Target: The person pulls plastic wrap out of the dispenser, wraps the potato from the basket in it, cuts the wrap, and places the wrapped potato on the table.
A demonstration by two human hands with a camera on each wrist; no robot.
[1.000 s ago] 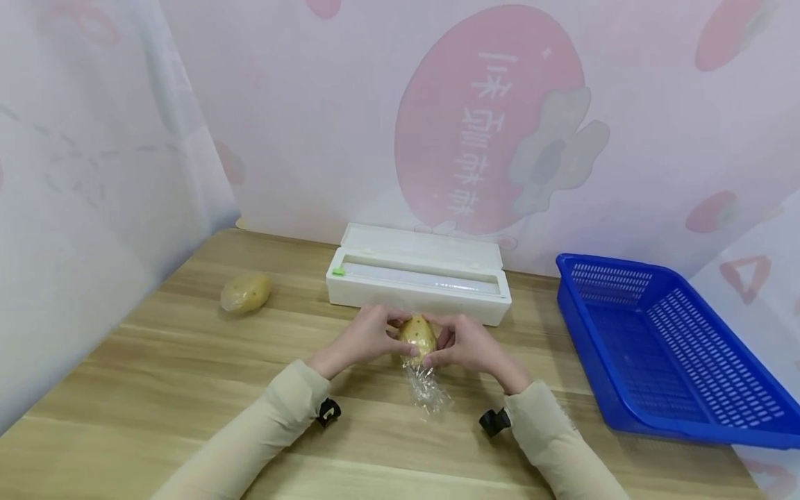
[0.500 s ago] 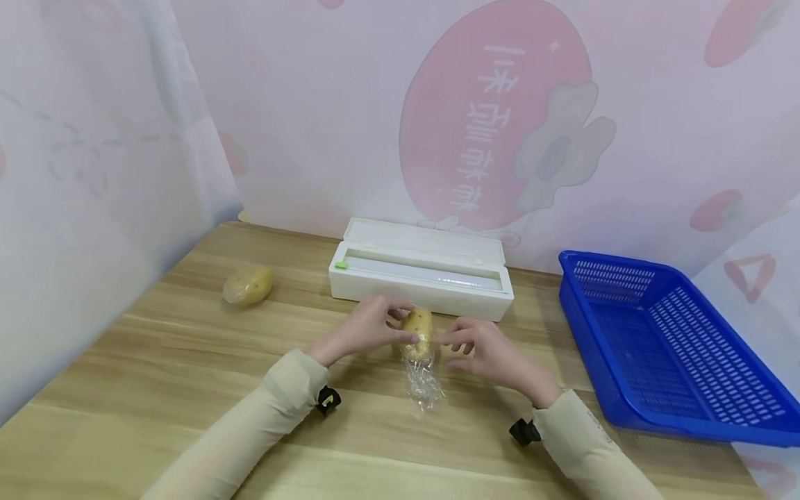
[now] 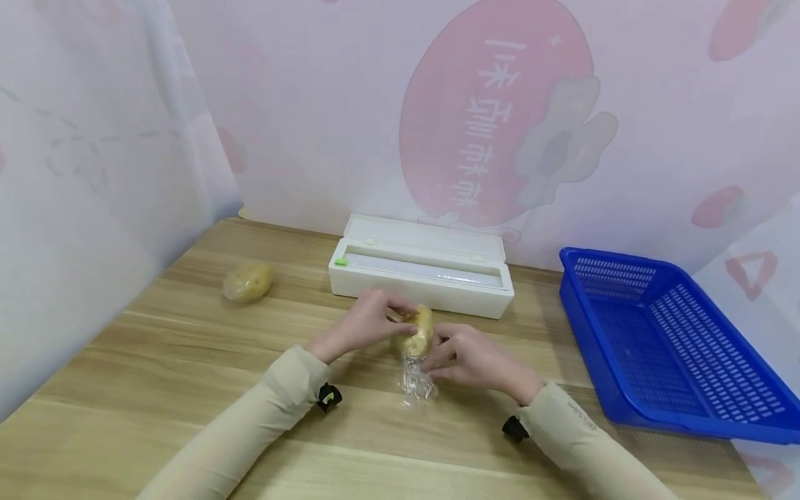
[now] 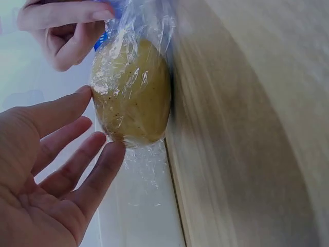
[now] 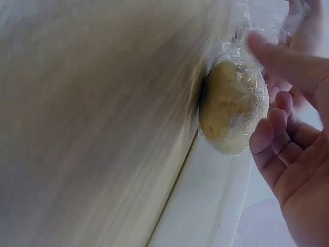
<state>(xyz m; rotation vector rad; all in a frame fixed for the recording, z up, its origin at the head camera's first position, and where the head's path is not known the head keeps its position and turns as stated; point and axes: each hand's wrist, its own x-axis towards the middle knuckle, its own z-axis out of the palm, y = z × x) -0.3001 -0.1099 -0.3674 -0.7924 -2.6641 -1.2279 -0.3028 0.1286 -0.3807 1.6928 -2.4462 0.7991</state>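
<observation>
A potato (image 3: 420, 333) wrapped in clear cling film lies on the wooden table at the middle. In the left wrist view, the thumb and a fingertip of my left hand (image 3: 371, 323) hold the potato (image 4: 134, 95) by its side. My right hand (image 3: 475, 357) is at its other side, thumb by the crumpled film tail (image 3: 417, 382), fingers loosely bent alongside the potato (image 5: 231, 110). Thumb and fingers stand apart in the right wrist view, the thumb blurred over the film. A second wrapped potato (image 3: 248, 281) rests at the left.
Just behind the hands stands a white cling film box (image 3: 425, 295), its lid (image 3: 425, 236) raised. A blue slotted basket (image 3: 584, 333) occupies the right side of the table (image 3: 187, 375). A printed curtain (image 3: 312, 125) hangs behind.
My right hand came off the potato to the right, then moved back in by the film tail. My left hand stayed at the potato, which has turned slightly. The film tail shifted a little left.
</observation>
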